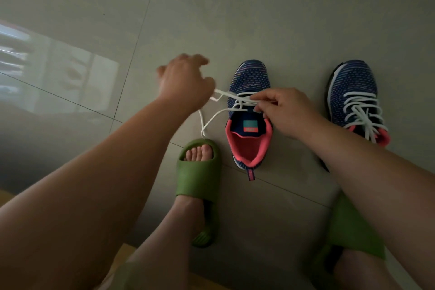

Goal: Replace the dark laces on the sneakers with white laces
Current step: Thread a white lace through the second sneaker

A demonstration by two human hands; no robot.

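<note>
- Down on the grey tiled floor (259,19), seen from the head camera, a navy knit sneaker with a coral-pink lining (249,110) stands with its toe pointing away from the person; it serves as the landmark.
- A white lace (213,120) is threaded through only its upper eyelets, and a loose loop of it trails left of the sneaker toward a green foam slide sandal (200,176) worn on a foot.
- The right hand (284,110) sits over the sneaker's tongue, its fingers pinching the white lace at the eyelets.
- The left hand (186,80) is left of the sneaker's toe and blurred; the lace runs up to it, but I cannot tell whether its fingers grip the lace.
- Right of the landmark sneaker, apart from it, stands a second matching navy sneaker (355,99), fully laced in white.
</note>
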